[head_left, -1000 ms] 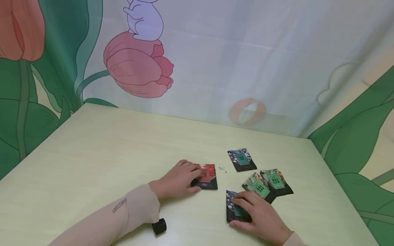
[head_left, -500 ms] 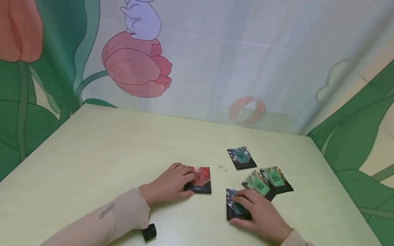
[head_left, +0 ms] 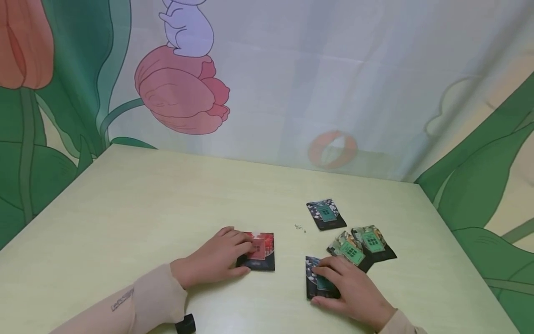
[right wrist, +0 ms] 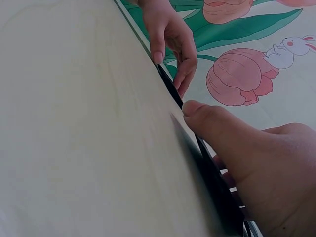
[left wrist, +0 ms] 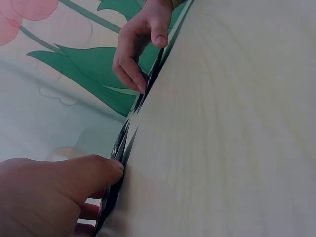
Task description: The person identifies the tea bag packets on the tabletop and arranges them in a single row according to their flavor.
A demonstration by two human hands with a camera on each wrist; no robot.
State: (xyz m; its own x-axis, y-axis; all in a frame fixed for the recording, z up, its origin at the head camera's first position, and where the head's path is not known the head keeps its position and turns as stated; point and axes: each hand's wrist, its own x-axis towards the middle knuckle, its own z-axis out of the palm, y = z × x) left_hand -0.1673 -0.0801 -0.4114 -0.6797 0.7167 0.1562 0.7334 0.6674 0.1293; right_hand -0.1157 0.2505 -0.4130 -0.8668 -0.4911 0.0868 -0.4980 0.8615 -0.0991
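A flat sachet with a red floral top and black lower part lies on the table, its left side covered by my left hand. That hand grips it with curved fingers on top and the thumb at the near edge; the left wrist view shows the thumb against the sachet's dark side. To the right, my right hand holds a dark blue patterned sachet in a similar way, hiding much of its right half. The right wrist view shows its thumb along the sachet's edge.
Two overlapping green-labelled sachets, a left one and a right one, lie just beyond my right hand. Farther back is another blue sachet. Small dark crumbs dot the pale table. A black cylindrical object sits by the left cuff.
My left hand has slid the red sachet left and slightly toward the body, widening the gap to the blue one. The right hand and its sachet have stayed in place.
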